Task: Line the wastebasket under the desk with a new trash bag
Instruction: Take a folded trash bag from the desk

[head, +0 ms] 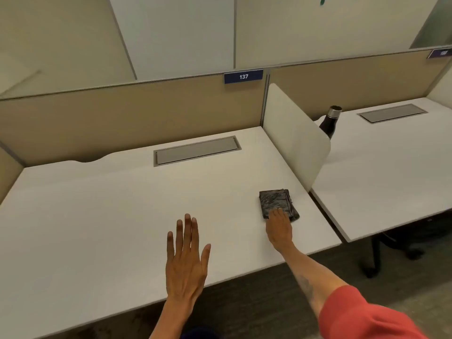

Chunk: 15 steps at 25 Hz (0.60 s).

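Note:
A folded black trash bag (276, 200) lies on the white desk (110, 204), near its right side. My right hand (278, 227) reaches across the desk, and its fingers rest on the bag's near edge; I cannot tell whether they grip it. My left hand (187, 258) hovers flat over the desk's front middle with the fingers spread, holding nothing. The wastebasket is not in view.
A white divider panel (293, 135) stands at the desk's right edge, just beyond the bag. A dark bottle (330, 121) stands behind it on the neighbouring desk (381, 167). A grey cable hatch (195, 150) sits at the back. Tan partition walls carry a "137" label (243, 76).

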Each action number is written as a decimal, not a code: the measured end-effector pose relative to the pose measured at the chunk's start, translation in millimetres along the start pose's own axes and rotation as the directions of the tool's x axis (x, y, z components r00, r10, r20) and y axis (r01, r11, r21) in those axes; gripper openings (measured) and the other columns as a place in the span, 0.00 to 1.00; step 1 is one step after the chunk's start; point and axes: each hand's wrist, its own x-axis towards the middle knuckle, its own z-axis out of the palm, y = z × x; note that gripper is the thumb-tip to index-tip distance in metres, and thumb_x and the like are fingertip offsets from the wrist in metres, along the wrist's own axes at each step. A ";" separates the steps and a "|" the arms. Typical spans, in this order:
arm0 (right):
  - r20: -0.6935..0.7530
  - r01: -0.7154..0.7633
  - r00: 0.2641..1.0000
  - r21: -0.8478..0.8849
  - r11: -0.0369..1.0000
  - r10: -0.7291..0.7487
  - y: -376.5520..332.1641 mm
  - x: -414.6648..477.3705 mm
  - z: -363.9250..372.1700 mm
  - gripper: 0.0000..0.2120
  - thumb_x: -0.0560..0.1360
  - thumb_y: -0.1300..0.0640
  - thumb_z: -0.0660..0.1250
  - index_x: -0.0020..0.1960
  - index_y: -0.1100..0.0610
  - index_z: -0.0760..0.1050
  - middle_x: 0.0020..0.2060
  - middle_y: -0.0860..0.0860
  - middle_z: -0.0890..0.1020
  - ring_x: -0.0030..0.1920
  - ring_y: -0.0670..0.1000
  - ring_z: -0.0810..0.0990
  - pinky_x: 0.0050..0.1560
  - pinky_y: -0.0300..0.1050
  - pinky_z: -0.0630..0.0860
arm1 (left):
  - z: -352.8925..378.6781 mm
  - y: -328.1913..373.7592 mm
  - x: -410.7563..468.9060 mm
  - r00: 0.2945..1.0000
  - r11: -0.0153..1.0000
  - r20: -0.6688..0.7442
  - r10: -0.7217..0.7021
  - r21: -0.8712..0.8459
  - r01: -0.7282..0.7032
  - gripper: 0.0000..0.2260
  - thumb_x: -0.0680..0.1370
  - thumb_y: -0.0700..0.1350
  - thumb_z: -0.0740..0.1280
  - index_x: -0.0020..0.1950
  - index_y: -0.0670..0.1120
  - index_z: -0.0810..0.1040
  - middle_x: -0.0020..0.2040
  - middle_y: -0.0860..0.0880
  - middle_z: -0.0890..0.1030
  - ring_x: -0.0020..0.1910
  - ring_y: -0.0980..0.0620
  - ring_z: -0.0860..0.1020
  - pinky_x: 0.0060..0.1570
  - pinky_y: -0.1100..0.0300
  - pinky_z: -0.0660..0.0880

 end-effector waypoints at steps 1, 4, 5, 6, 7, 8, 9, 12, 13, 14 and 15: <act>0.007 -0.012 1.000 -0.029 1.000 0.012 -1.2 8.1 1.5 0.22 0.86 0.59 0.52 0.80 0.61 0.59 0.80 0.56 0.62 0.81 0.54 0.58 0.81 0.49 0.51 | 1.9 -2.7 1.0 1.000 1.000 -0.003 -0.019 -0.001 0.019 0.32 0.83 0.58 0.48 0.82 0.41 0.50 0.83 0.42 0.49 0.82 0.44 0.49 0.79 0.44 0.48; 0.021 -0.006 1.000 0.000 1.000 0.006 -4.3 30.2 8.0 0.25 0.87 0.55 0.52 0.81 0.62 0.55 0.81 0.57 0.60 0.82 0.55 0.56 0.81 0.50 0.51 | 14.7 -14.0 -2.2 0.999 0.998 0.009 -0.033 0.047 0.033 0.32 0.83 0.59 0.47 0.81 0.41 0.51 0.83 0.42 0.51 0.81 0.43 0.50 0.78 0.43 0.49; 0.042 0.004 0.999 -0.028 1.000 -0.003 -6.8 36.1 11.1 0.25 0.86 0.55 0.52 0.81 0.62 0.54 0.81 0.57 0.59 0.82 0.55 0.56 0.81 0.51 0.52 | 19.6 -16.6 -3.7 0.999 0.998 0.019 -0.035 0.050 0.034 0.32 0.83 0.59 0.46 0.81 0.41 0.52 0.83 0.42 0.51 0.81 0.43 0.51 0.78 0.43 0.50; 0.056 0.027 0.998 -0.070 0.997 -0.023 -8.3 39.8 14.6 0.26 0.86 0.54 0.52 0.81 0.62 0.54 0.81 0.57 0.59 0.82 0.56 0.56 0.81 0.52 0.53 | 23.0 -19.3 -4.1 0.998 0.998 0.043 -0.038 0.050 0.036 0.32 0.83 0.59 0.45 0.81 0.41 0.52 0.83 0.42 0.51 0.81 0.43 0.51 0.78 0.43 0.51; 0.073 0.029 0.997 -0.097 0.995 -0.022 -8.5 43.2 17.5 0.26 0.87 0.53 0.53 0.81 0.62 0.53 0.81 0.57 0.59 0.82 0.56 0.56 0.81 0.52 0.53 | 25.6 -21.6 -5.2 0.998 0.998 0.052 -0.045 0.053 0.042 0.32 0.83 0.60 0.44 0.81 0.41 0.52 0.83 0.42 0.51 0.81 0.43 0.51 0.78 0.43 0.51; 0.094 0.035 0.995 -0.135 0.990 -0.023 -8.6 46.9 19.7 0.26 0.87 0.54 0.52 0.81 0.62 0.53 0.81 0.58 0.59 0.82 0.56 0.55 0.81 0.53 0.54 | 30.3 -24.0 -6.1 0.998 0.998 0.048 -0.042 0.058 0.040 0.32 0.83 0.60 0.44 0.82 0.41 0.51 0.83 0.42 0.51 0.81 0.43 0.51 0.78 0.43 0.50; 0.116 0.033 0.993 -0.155 0.987 -0.015 -8.3 50.8 20.0 0.25 0.87 0.55 0.52 0.81 0.62 0.53 0.81 0.58 0.59 0.82 0.56 0.56 0.81 0.53 0.54 | 34.0 -25.3 -7.0 0.998 0.997 0.041 -0.045 0.067 0.043 0.32 0.83 0.60 0.44 0.82 0.41 0.51 0.83 0.42 0.51 0.81 0.43 0.51 0.78 0.43 0.50; 0.114 0.016 0.993 -0.182 0.983 0.005 -9.5 56.1 22.6 0.22 0.86 0.61 0.50 0.79 0.62 0.60 0.80 0.58 0.63 0.81 0.57 0.59 0.80 0.54 0.57 | 38.7 -25.4 -7.5 0.997 0.997 0.047 -0.061 0.049 0.058 0.32 0.83 0.59 0.46 0.82 0.41 0.51 0.83 0.43 0.50 0.82 0.43 0.50 0.79 0.44 0.48; 0.126 -0.008 0.992 -0.170 0.985 0.030 -10.5 54.4 21.2 0.21 0.86 0.62 0.50 0.78 0.62 0.63 0.79 0.59 0.65 0.80 0.57 0.61 0.79 0.53 0.58 | 39.5 -24.7 -7.7 0.996 0.997 0.055 -0.066 0.050 0.063 0.32 0.83 0.59 0.47 0.82 0.41 0.51 0.83 0.43 0.50 0.82 0.43 0.49 0.79 0.44 0.48; 0.118 -0.023 0.992 -0.165 0.986 0.043 -11.2 52.5 22.0 0.21 0.85 0.63 0.50 0.76 0.62 0.65 0.77 0.59 0.67 0.79 0.57 0.62 0.78 0.53 0.60 | 39.6 -23.8 -8.2 0.995 0.997 0.065 -0.071 0.047 0.068 0.32 0.83 0.58 0.48 0.81 0.41 0.52 0.83 0.43 0.50 0.82 0.43 0.49 0.79 0.45 0.47; 0.113 -0.034 0.992 -0.151 0.988 0.052 -11.9 50.6 21.5 0.20 0.85 0.63 0.50 0.76 0.62 0.66 0.76 0.59 0.68 0.78 0.57 0.63 0.77 0.52 0.61 | 39.7 -22.7 -8.6 0.995 0.996 0.066 -0.073 0.051 0.070 0.32 0.83 0.58 0.49 0.81 0.41 0.52 0.83 0.43 0.50 0.82 0.43 0.49 0.79 0.45 0.46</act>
